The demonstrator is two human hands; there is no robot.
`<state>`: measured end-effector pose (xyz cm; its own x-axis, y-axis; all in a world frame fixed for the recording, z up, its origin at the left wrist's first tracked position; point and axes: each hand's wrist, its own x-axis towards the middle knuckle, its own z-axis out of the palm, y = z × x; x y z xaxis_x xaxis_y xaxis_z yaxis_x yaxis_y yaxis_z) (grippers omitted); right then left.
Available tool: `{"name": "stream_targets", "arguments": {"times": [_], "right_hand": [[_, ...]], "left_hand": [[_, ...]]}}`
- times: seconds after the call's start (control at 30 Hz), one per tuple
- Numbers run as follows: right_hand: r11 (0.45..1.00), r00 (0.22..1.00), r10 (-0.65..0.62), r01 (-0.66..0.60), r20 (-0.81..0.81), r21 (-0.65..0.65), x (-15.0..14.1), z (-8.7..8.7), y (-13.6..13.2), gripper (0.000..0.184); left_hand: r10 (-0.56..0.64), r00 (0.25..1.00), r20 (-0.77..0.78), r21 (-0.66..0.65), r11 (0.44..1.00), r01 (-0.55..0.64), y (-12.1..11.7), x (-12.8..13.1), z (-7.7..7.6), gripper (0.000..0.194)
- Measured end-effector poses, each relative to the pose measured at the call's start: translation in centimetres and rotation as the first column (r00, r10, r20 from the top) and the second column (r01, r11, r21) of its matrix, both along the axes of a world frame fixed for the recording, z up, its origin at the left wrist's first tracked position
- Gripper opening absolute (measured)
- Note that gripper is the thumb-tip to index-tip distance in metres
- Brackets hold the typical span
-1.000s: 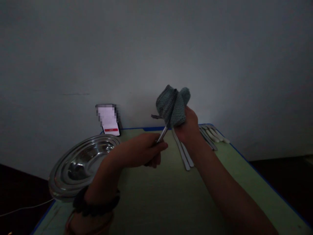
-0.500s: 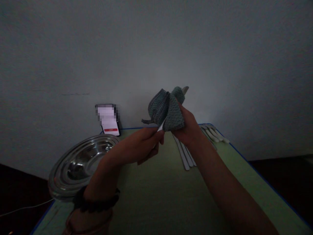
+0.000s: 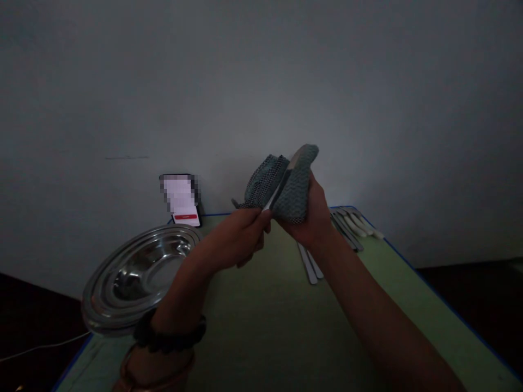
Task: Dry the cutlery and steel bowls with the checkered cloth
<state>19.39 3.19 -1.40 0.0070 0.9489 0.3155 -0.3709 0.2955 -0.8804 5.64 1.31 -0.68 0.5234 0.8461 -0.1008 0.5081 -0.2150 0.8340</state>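
At the frame's centre, the left hand [image 3: 239, 235] has its grip closed on a slim silver metal utensil [image 3: 267, 206] (its type is hidden). The right hand [image 3: 314, 216] has its grip curled around a grey-green textured cloth [image 3: 295, 195] folded about the utensil. Flat silver metal handles [image 3: 307, 265] lie below, on the pale green worktop [image 3: 261, 321].

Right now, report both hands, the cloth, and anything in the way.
Left hand grips metal utensil. Right hand holds cloth against it, above table. Nothing visible blocks the cloth; metal bowl sits to the left.
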Motion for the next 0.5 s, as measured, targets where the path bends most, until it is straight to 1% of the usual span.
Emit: {"name": "stream_targets", "arguments": {"times": [0.07, 0.13, 0.2, 0.27, 0.33, 0.43, 0.5], "right_hand": [[0.998, 0.995, -0.067, 0.066, 0.072, 0.015, 0.0, -0.3, 0.2, 0.048], [0.990, 0.982, -0.138, 0.133, 0.133, 0.044, 0.1, -1.0, 0.6, 0.043], [0.983, 0.974, -0.182, 0.177, 0.133, 0.051, 0.2, -1.7, 1.0, 0.038], [0.980, 0.979, -0.200, 0.199, 0.041, 0.007, 0.3, -2.3, 1.2, 0.034], [0.978, 0.971, -0.207, 0.202, -0.115, -0.054, 0.3, -2.5, 1.3, 0.030], [0.979, 0.924, -0.205, 0.186, -0.322, -0.087, 0.3, -2.6, 1.6, 0.028], [0.977, 0.897, -0.214, 0.198, -0.387, -0.080, 0.5, -2.3, 1.9, 0.033]], "left_hand": [[-0.001, 0.999, -0.035, 0.012, 1.000, 0.002, 0.0, 0.0, -0.1, 0.035], [-0.019, 0.999, -0.049, 0.003, 1.000, 0.019, 0.0, 0.0, -0.2, 0.037], [-0.051, 0.997, -0.059, -0.025, 0.998, 0.049, 0.0, 0.0, -0.2, 0.040], [-0.084, 0.994, -0.076, -0.059, 0.995, 0.080, -0.1, 0.0, -0.2, 0.042], [-0.119, 0.987, -0.105, -0.098, 0.989, 0.108, -0.1, -0.1, -0.1, 0.042], [-0.176, 0.968, -0.178, -0.157, 0.976, 0.149, -0.3, -0.1, 0.4, 0.041], [-0.228, 0.946, -0.229, -0.176, 0.966, 0.190, -0.5, -0.3, 0.9, 0.042]]}}
